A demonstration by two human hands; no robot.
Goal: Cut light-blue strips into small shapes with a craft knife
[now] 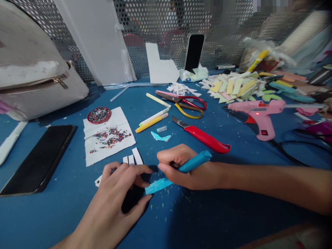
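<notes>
Right now my R hand [193,178] is wrapped tight round the blue marker [195,162], rear end sticking up & out to the R, long axis slanting down-L toward the blue strip [158,186]; writing tip's hidden behind my fingers. Strip is btwn my hands, lengthwise approx. L–R, rising a bit to the R; its R end goes out of sight by my R hand. My L hand [116,186] is curled w/ thumb & a fingertip at the strip's L end, index lifted off; can't tell if they nip it or just steady it. Room for moving: blue table [147,231] runs on toward me, below the strip & btwn my forearms. Far side's tighter: red-handled knife [204,137] just beyond my R hand, handle end angled down-R, blade up-L; cyan scrap [160,137] near, beyond the strip. White strips [137,156] poke out right by my L knuckles, w/ the white paper [116,116] edge past them. Black phone [41,159] well off L; pink glue gun [261,110] well off R, nozzle facing L.
</notes>
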